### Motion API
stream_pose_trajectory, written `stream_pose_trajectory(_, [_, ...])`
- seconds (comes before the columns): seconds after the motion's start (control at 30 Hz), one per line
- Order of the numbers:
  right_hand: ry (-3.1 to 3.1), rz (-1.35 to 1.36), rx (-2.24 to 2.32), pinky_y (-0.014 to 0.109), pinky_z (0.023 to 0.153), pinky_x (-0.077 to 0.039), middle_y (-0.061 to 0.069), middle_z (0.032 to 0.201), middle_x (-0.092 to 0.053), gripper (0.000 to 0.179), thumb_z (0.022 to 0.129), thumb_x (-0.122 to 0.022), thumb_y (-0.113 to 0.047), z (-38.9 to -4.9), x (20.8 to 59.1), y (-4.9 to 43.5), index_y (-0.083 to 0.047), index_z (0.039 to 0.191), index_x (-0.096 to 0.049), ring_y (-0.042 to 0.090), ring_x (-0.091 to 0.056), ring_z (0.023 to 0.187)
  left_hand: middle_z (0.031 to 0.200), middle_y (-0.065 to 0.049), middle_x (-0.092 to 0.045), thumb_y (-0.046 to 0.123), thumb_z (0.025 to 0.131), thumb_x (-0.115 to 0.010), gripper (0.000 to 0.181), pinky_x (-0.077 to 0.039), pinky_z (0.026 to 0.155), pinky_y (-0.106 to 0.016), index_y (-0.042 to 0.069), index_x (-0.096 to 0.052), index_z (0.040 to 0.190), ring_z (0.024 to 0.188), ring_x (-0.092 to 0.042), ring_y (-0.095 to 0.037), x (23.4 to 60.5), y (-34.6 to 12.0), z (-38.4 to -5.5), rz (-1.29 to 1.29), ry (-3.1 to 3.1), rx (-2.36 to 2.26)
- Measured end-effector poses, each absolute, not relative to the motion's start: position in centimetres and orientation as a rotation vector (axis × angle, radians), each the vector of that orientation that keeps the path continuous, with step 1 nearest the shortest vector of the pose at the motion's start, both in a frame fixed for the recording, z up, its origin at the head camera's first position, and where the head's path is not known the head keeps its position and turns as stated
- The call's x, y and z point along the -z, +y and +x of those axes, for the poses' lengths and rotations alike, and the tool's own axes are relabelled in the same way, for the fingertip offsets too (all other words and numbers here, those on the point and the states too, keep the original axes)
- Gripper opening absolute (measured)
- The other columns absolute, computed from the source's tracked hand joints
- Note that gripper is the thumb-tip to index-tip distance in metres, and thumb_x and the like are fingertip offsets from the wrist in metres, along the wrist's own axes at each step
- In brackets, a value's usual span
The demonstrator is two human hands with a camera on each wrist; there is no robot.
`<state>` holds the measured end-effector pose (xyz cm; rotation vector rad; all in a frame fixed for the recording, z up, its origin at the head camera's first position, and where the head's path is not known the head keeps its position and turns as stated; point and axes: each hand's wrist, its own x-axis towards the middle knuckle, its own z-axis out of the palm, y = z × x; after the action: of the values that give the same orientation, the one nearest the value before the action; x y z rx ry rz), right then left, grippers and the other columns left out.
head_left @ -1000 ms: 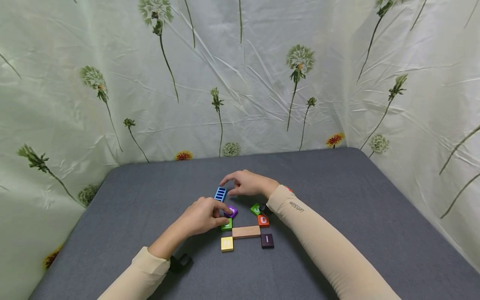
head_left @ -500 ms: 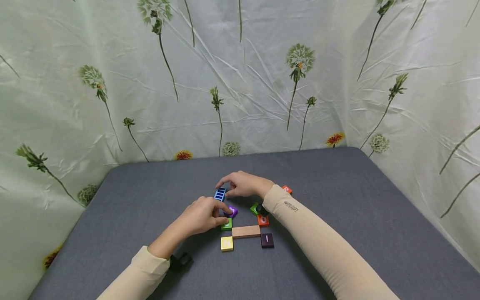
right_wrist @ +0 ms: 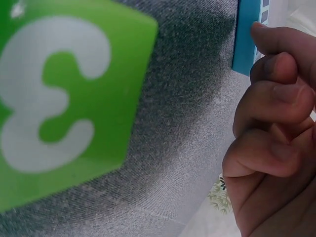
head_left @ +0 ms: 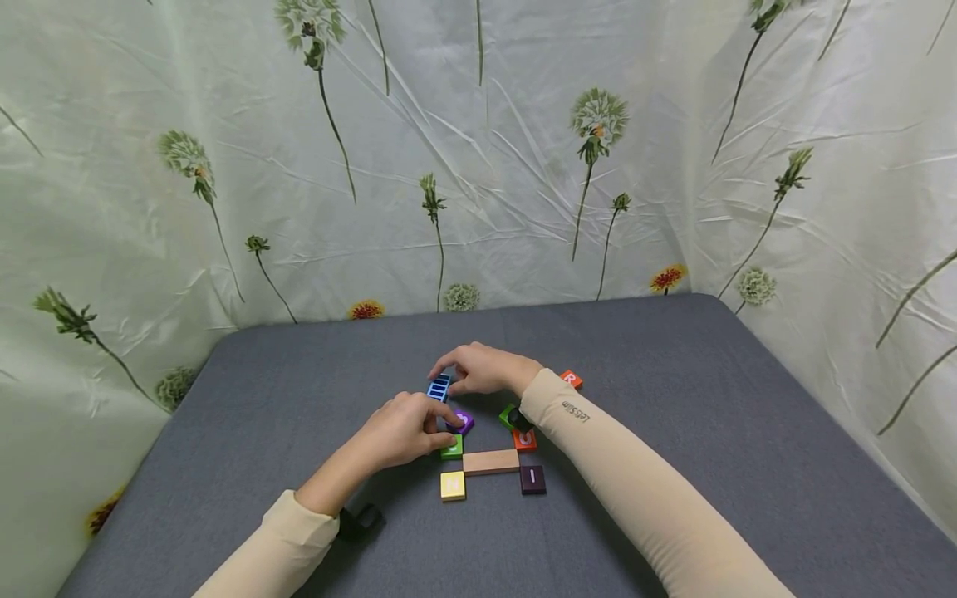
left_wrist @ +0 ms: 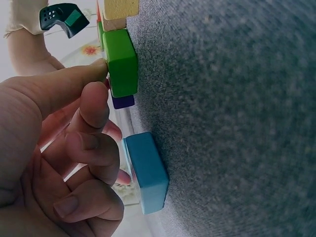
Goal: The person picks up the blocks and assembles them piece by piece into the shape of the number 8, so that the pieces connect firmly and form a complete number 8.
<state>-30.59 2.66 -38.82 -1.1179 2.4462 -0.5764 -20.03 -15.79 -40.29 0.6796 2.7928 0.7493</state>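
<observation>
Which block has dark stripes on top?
The blue block that the right hand pinches; only its top shows a row of dark bars.

Right sleeve (head_left: 635, 490): small dark lettering near the cuff, apparently "LetsSlim"; the spacing is too fine to settle.
Upper orange tile (head_left: 571, 379): white capital "R", set at a slant.
Lower orange tile (head_left: 526, 441): pale rounded character, partly covered; O, 0 or C cannot be told apart.
Dark tile (head_left: 532, 480): one pale upright stroke, either "I" or "1".
Yellow tile (head_left: 452, 487): pale character, too faint to name.
Right green tile (right_wrist: 64, 103): large white character with two lobes bulging left, an inverted "3" or rounded "E".
Purple tile (head_left: 464, 423): pale character, partly covered, unreadable.
Left green tile (head_left: 452, 453): pale mark, partly covered, unreadable.
</observation>
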Motion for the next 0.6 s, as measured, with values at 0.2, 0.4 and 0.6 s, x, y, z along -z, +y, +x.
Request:
stream_pose_trajectory(0.2, [2.45, -1.095, 0.592, 0.02, 0.057, -0.034, -0.007, 0.063, -0.046, 0.037, 0.105, -0.071, -0.015, -30.6, 38.7, 2.8, -0.015, 0.141, -0.069, 0.006, -0.04, 0.056, 0.062, 0.011, -0.059, 0.023, 0.095, -0.084, 0.015, -0.038, 0.05, -0.026, 0.023, -0.085, 0.11, 0.053, -0.055, -0.008, 40.4, -15.8, -20.0, 0.695, 2.799, -0.758])
stream_pose_trajectory(0.4, [2.472, -1.071, 0.597, 0.02, 0.057, -0.036, -0.006, 0.063, -0.049, 0.031, 0.106, -0.07, -0.016, -30.6, 38.8, 3.2, -0.015, 0.137, -0.071, 0.006, -0.041, 0.055, 0.061, 0.01, -0.059, 0.022, 0.095, -0.084, 0.015, -0.037, 0.05, -0.026, 0.023, -0.085, 0.11, 0.053, -0.054, -0.008, 40.4, -15.8, -20.0, 0.681, 2.795, -0.773])
stream_pose_trajectory(0.6, [2.481, -1.038, 0.613, 0.02, 0.058, -0.037, -0.006, 0.065, -0.053, 0.03, 0.105, -0.071, -0.017, -30.7, 38.8, 3.8, -0.014, 0.134, -0.072, 0.006, -0.045, 0.057, 0.06, 0.009, -0.059, 0.022, 0.094, -0.084, 0.015, -0.036, 0.05, -0.027, 0.023, -0.085, 0.109, 0.053, -0.054, -0.009, 40.4, -15.9, -20.0, 0.652, 2.784, -0.778])
